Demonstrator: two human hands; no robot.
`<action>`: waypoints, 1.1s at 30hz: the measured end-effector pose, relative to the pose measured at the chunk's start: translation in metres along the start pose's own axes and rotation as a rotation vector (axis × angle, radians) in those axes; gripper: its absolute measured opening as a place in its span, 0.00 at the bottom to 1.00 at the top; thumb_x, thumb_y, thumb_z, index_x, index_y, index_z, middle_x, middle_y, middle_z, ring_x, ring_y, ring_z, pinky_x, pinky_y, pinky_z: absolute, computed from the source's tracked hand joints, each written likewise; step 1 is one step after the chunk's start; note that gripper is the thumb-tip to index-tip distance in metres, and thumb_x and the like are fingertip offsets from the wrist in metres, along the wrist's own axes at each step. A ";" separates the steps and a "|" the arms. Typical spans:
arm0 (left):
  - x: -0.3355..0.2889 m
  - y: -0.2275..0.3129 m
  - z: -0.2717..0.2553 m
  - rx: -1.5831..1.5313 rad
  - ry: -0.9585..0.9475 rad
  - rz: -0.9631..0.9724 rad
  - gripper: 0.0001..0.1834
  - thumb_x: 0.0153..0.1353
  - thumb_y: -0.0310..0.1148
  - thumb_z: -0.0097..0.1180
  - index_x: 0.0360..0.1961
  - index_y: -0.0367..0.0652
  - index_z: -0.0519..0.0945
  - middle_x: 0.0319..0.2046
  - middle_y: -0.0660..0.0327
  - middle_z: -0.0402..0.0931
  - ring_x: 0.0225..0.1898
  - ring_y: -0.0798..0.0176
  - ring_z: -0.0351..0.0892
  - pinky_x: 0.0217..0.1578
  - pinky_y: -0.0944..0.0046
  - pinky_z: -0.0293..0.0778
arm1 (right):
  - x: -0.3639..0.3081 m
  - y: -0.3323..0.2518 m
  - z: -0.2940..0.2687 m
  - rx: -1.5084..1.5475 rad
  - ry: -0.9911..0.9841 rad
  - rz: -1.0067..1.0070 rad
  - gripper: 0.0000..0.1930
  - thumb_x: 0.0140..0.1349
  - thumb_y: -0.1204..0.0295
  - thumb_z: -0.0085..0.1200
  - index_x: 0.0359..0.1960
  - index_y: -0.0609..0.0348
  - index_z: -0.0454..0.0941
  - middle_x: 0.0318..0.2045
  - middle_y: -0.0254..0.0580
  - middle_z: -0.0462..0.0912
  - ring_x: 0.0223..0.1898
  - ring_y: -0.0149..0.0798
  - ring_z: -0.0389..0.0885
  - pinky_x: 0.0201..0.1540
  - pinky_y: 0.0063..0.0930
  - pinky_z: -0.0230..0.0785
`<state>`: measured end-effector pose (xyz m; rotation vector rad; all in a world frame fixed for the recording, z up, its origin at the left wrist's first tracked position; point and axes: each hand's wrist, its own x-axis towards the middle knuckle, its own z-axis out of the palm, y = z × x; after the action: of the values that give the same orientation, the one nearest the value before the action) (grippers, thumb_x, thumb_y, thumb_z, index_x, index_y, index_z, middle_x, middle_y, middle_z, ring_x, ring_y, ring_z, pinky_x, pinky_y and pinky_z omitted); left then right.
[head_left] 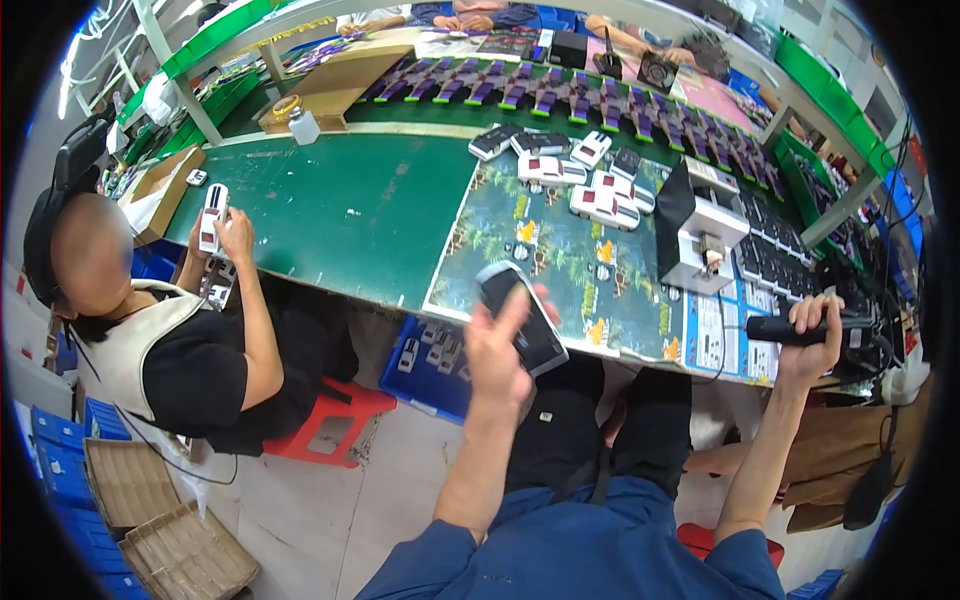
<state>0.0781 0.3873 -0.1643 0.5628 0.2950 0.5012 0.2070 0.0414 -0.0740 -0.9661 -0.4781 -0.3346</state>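
My left hand (497,345) is closed around a toy car (543,345) with a black underside and silver-grey edges, tilted above the near edge of the printed mat (475,245). In my right hand (812,330) is a black electric screwdriver (770,329), lying roughly level, its thin bit pointing left. The car and the bit are well apart. Beyond my hands, several white toy cars (604,207) and a few black ones (545,143) rest at the back of the mat. A white and black fixture (700,245) stands between the cars and the screwdriver.
To the left, a co-worker (150,340) holds a white toy car (212,215) over the green table (350,220). A blue bin (400,375) of cars sits below the edge. Purple and green parts (510,90) line the conveyor behind. Black parts (775,255) lie in rows at right.
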 end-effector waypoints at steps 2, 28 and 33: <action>0.005 0.008 0.010 0.049 -0.027 0.071 0.12 0.66 0.30 0.57 0.47 0.36 0.75 0.40 0.49 0.82 0.34 0.60 0.84 0.35 0.58 0.84 | 0.006 0.001 -0.005 0.011 -0.027 0.004 0.05 0.70 0.70 0.47 0.39 0.56 0.69 0.21 0.31 0.62 0.22 0.28 0.63 0.31 0.25 0.59; 0.022 -0.171 0.073 0.324 -0.236 -0.450 0.11 0.68 0.29 0.55 0.46 0.36 0.72 0.39 0.51 0.81 0.37 0.60 0.85 0.37 0.60 0.84 | 0.065 0.077 0.027 -0.303 -0.167 -0.119 0.06 0.57 0.78 0.64 0.27 0.63 0.78 0.16 0.32 0.77 0.17 0.23 0.75 0.21 0.17 0.67; 0.023 -0.169 0.074 0.267 -0.192 -0.400 0.12 0.68 0.29 0.53 0.48 0.33 0.75 0.38 0.49 0.82 0.38 0.56 0.86 0.40 0.57 0.86 | 0.072 0.093 0.043 -0.463 -0.288 -0.193 0.07 0.56 0.78 0.65 0.26 0.61 0.77 0.15 0.29 0.76 0.14 0.22 0.73 0.18 0.16 0.65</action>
<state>0.1894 0.2432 -0.2042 0.7843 0.2838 0.0188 0.3020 0.1226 -0.0801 -1.4327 -0.7806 -0.4963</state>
